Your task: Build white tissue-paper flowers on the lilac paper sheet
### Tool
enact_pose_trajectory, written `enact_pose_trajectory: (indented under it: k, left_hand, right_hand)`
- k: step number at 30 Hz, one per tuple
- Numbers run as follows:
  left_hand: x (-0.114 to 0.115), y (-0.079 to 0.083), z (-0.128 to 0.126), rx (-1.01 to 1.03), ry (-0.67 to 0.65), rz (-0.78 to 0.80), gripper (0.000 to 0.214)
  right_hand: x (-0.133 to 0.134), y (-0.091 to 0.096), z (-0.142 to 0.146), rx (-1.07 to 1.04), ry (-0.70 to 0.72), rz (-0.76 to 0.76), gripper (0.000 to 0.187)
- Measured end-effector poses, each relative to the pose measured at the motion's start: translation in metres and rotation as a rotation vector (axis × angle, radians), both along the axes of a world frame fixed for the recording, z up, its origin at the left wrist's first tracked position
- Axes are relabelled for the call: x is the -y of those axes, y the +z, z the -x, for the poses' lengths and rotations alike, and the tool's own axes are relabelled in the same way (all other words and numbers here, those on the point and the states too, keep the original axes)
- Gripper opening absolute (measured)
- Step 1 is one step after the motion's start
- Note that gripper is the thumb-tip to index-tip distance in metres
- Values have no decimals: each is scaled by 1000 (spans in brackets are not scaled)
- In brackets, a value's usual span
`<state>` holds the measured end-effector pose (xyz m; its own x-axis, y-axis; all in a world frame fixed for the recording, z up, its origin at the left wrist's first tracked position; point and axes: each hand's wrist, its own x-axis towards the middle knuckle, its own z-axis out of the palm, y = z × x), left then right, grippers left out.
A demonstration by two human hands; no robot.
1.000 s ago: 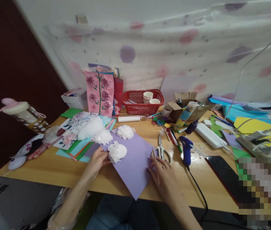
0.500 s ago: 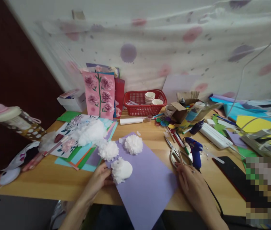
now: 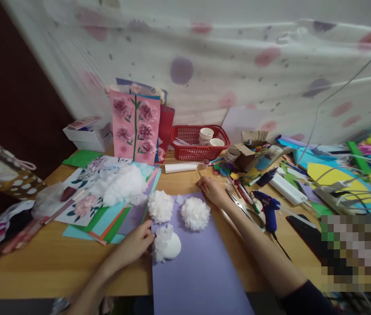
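Note:
A purple paper sheet (image 3: 198, 267) lies on the wooden table (image 3: 57, 267) in front of me. Three white tissue flowers rest on its upper part: one at the near left (image 3: 167, 245), one at the far left (image 3: 160, 205), one further right (image 3: 195, 213). My left hand (image 3: 136, 246) pinches the near flower at its left side, fingers closed on it. My right hand (image 3: 212, 190) reaches across the sheet's far corner, resting on the table just beyond the right flower; it grips a thin stick whose tip shows near the fingers.
Scissors (image 3: 246, 211) and a blue glue gun (image 3: 269, 208) lie right of my forearm. A red basket (image 3: 200, 142) with cups, a pink flower card (image 3: 134, 127), white tissue fluff (image 3: 122, 183) on stacked coloured papers, markers, cables and paper scraps crowd the table.
My right hand left the scissors near the table's front edge and reached forward past the right flower. The view shifted, the purple sheet now lies straighter. My left hand stays on the near flower.

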<state>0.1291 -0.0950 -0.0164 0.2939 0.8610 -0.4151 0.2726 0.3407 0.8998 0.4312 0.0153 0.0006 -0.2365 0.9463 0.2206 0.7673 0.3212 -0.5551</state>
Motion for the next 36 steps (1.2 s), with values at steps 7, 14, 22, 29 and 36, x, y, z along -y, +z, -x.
enact_pose_trajectory:
  k: [7, 14, 22, 29, 36]
  left_hand:
    - [-20, -6, 2, -80, -195, 8, 18]
    - [-21, -5, -4, -134, -236, 11, 16]
    - [-30, -6, -19, -167, -218, -61, 4]
    - [-29, -6, -17, -153, -224, -72, 4]
    - [-37, -5, -27, -162, -205, -120, 11]
  right_hand:
    - [3, 3, 17, 19, 136, 121, 14]
    - [-25, 0, 35, 84, 235, 276, 27]
    - [-26, 17, 15, 31, 324, 292, 19]
    - [-23, -1, 11, -92, 375, 310, 22]
    - [-13, 21, 14, -326, 248, 184, 32]
